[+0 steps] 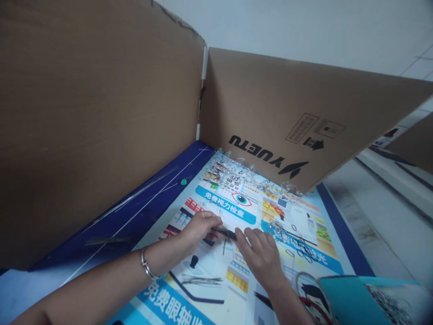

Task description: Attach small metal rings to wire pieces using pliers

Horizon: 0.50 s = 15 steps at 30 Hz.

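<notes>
My left hand (200, 229), with a silver bangle on the wrist, is closed in a pinch at the left end of a slim dark tool (226, 233). What the left fingertips hold is too small to make out. My right hand (261, 253) is closed around the tool's right end, and its fingers hide the rest. A thin wire hangs below the tool between the hands. Both hands are just above a printed poster sheet (216, 266). Thin dark wires (202, 280) lie below the left hand. Black wire rings (304, 253) lie beyond the right hand.
Cardboard walls stand at the left (101, 113) and back (314, 99). Clear, glass-like pieces (250, 169) lie along the back wall. Long wires (135, 194) and a green round item (183, 182) are at the left. A teal container (345, 293) with metal pieces stands front right.
</notes>
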{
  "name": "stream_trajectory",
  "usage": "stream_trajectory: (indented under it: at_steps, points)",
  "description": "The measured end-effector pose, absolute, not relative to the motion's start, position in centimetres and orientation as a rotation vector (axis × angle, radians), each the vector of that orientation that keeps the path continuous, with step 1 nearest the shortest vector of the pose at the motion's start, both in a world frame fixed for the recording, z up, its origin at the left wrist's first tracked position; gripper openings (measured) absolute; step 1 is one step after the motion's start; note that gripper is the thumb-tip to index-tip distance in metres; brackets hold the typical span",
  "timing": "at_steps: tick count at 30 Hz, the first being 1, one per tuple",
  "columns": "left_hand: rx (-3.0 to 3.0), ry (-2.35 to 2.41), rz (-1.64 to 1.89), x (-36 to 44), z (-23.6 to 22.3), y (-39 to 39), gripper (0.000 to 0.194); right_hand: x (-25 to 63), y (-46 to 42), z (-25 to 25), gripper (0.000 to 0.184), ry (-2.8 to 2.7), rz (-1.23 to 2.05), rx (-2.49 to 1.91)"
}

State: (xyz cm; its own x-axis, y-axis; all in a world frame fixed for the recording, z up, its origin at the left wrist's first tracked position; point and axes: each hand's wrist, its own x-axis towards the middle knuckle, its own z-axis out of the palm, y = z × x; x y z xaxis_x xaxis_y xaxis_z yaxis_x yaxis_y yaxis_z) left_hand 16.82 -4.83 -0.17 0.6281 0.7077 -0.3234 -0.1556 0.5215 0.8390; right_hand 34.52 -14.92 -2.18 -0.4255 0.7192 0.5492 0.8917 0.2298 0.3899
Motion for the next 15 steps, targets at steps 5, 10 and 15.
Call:
stream_trajectory:
  at_steps: [5, 10, 15]
  points:
    - [0.881, 0.737, 0.566, 16.78, -0.12, -4.78, 0.020, 34.44, -14.91, -2.00, 0.030, -2.245, -0.980, -1.505]
    - [0.861, 0.738, 0.557, 16.75, -0.01, -4.82, 0.019, 34.39, -14.85, -1.79, 0.028, -2.251, -0.956, -1.499]
    - [0.865, 0.727, 0.578, 16.83, -0.11, -4.90, 0.021, 34.30, -14.93, -1.66, 0.028, -2.251, -0.938, -1.519]
